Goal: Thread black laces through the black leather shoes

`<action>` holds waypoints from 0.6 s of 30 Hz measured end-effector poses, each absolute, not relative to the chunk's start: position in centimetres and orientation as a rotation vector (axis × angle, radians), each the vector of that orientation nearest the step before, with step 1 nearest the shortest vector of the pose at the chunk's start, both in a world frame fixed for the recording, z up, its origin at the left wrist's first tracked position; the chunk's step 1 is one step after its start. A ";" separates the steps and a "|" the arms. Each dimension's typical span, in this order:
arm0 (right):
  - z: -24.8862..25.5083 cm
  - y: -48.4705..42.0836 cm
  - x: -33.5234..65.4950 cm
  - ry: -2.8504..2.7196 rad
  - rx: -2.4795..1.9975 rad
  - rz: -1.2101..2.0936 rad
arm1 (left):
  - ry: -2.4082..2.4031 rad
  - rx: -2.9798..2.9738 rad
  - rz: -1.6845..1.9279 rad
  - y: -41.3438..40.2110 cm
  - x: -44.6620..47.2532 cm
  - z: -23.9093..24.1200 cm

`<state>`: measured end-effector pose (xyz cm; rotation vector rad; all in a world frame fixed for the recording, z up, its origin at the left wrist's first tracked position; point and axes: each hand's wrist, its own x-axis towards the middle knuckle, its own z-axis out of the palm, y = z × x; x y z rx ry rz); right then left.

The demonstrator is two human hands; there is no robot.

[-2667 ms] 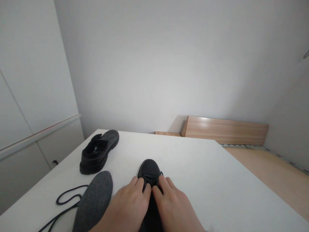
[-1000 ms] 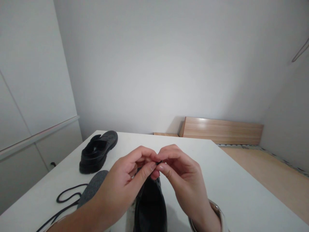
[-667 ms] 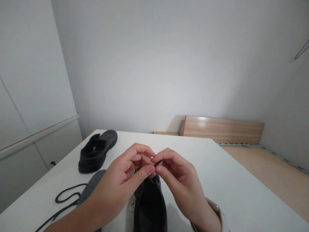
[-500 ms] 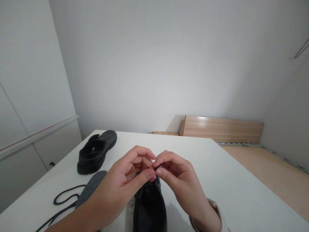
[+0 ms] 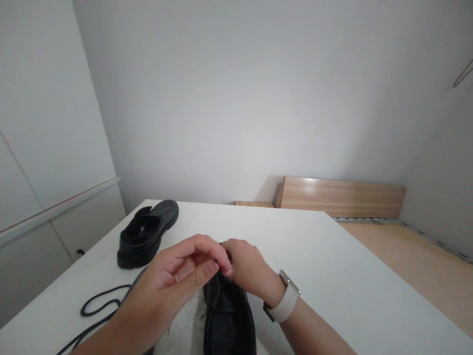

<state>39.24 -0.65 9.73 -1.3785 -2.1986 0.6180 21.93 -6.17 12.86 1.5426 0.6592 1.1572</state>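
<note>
A black shoe (image 5: 228,320) lies on the white table (image 5: 332,286) right in front of me, toe pointing away. My left hand (image 5: 185,271) is curled over its front, thumb and fingers pinched on a thin black shoelace end. My right hand (image 5: 248,270), with a white watch at the wrist, is closed over the shoe's lace area, its fingertips hidden against the left hand. A second black shoe (image 5: 148,232) stands at the table's far left. A loose black lace (image 5: 96,305) and a grey insole (image 5: 133,291) lie at the left, the insole mostly hidden by my left arm.
A white cabinet (image 5: 44,197) stands left of the table. Behind the table a light wooden board (image 5: 340,203) leans by the wall, beside a wooden floor (image 5: 417,266) at the right.
Both hands rose from the shoe with a lace end pinched between them, then dropped back down onto it. My right hand has turned palm-down over the laces.
</note>
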 end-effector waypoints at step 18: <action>9.3 -3.8 41.0 -0.964 -0.531 1.277 | 1.034 1.583 1.104 -5.4 19.0 10.3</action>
